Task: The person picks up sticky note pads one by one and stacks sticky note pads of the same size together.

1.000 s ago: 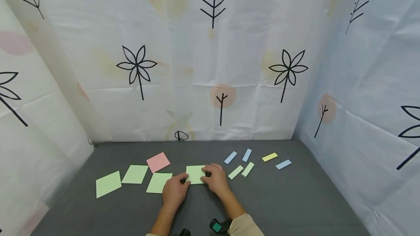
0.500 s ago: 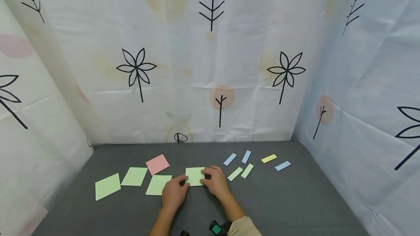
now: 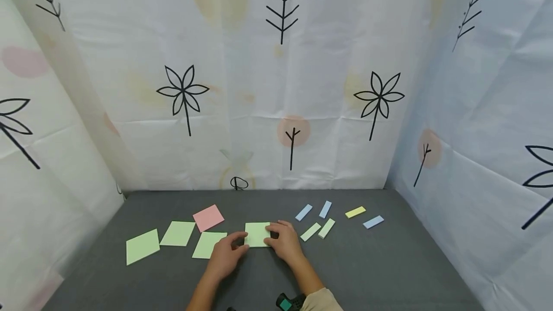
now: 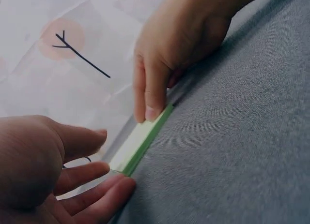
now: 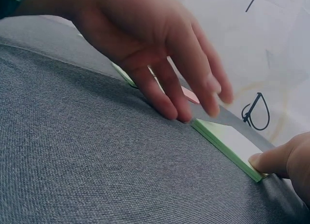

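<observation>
I am holding my left grip [image 3: 225, 257] spread just beside the central green pad [image 3: 257, 234]'s left edge while my right grip [image 3: 285, 243] is pinching its right edge.

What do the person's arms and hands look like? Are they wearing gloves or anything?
No gloves! The left hand and right hand are both bare. A cream sleeve shows on the right arm, with a black gadget beside it that has a green patch. By the left wrist there's something dark with a thin green line, mostly cut off.
</observation>
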A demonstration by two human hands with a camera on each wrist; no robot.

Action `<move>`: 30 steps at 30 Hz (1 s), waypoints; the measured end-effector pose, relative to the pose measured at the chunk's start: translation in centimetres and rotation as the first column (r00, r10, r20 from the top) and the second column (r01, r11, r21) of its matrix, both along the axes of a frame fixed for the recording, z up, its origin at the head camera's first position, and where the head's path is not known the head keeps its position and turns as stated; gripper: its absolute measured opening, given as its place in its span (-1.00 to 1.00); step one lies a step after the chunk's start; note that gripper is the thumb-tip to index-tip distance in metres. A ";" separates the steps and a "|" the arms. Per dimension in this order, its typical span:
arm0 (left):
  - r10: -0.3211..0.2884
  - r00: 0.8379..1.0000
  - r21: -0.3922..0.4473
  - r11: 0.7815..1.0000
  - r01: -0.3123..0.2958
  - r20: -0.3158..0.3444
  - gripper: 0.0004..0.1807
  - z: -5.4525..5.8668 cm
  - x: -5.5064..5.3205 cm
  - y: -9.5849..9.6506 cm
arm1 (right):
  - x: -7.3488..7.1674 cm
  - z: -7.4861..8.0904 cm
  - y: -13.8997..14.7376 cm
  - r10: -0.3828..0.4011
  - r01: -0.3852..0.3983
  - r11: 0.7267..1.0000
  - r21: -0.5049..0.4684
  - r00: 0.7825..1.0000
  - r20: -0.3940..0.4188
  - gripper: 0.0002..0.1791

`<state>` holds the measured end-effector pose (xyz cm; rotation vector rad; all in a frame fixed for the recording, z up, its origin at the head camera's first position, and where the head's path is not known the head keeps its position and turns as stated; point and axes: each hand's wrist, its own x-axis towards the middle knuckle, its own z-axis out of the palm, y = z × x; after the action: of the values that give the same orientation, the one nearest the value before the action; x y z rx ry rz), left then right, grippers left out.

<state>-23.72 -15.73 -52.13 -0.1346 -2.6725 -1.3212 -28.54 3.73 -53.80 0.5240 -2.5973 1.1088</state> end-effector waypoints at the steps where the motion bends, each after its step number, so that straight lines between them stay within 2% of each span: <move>1: -0.015 1.000 0.018 1.000 0.015 0.005 -0.64 0.2 0.2 -0.2 | 0.0 0.0 0.0 -0.001 0.001 1.000 0.000 1.000 -0.004 -0.65; 4: -0.033 0.999 0.072 0.997 0.031 0.025 -0.64 0.7 0.6 -0.6 | 0.1 -0.1 0.1 -0.007 0.007 1.000 -0.006 1.000 -0.006 -0.65; 7: -0.020 1.000 0.101 0.995 0.019 0.011 -0.67 1.1 0.9 -1.1 | 0.1 -0.2 0.1 -0.004 0.003 1.000 -0.018 1.000 -0.003 -0.65; 12: 0.042 0.994 0.038 0.999 -0.038 -0.102 -0.75 1.2 1.2 -2.1 | 0.2 -0.1 0.1 0.010 -0.009 0.999 -0.031 1.000 0.019 -0.65; 15: 0.070 0.977 -0.017 0.997 -0.075 -0.201 -0.79 1.0 1.2 -2.8 | 0.2 -0.1 0.1 0.013 -0.012 0.999 -0.038 1.000 0.021 -0.66; 20: 0.077 0.933 -0.123 0.984 -0.127 -0.352 -0.83 0.6 1.2 -4.0 | 0.3 0.0 0.1 0.007 -0.007 0.999 -0.038 1.000 0.009 -0.65; 22: 0.073 0.922 -0.186 0.970 -0.153 -0.380 -0.83 0.5 1.2 -4.5 | 0.3 -0.1 0.1 0.007 -0.007 0.999 -0.039 1.000 0.011 -0.65; 24: 0.067 0.916 -0.262 0.948 -0.182 -0.396 -0.82 0.4 1.2 -4.8 | 0.3 -0.1 0.1 0.008 -0.007 0.999 -0.042 1.000 0.018 -0.65; 30: 0.044 0.916 -0.455 0.858 -0.239 -0.399 -0.72 -0.4 1.1 -5.7 | 0.2 -0.1 0.1 0.008 -0.007 0.999 -0.037 1.000 0.010 -0.65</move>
<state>-22.63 -21.48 -52.56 -0.2159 -2.5510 -0.4705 -28.29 3.81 -53.87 0.5220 -2.5800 1.1620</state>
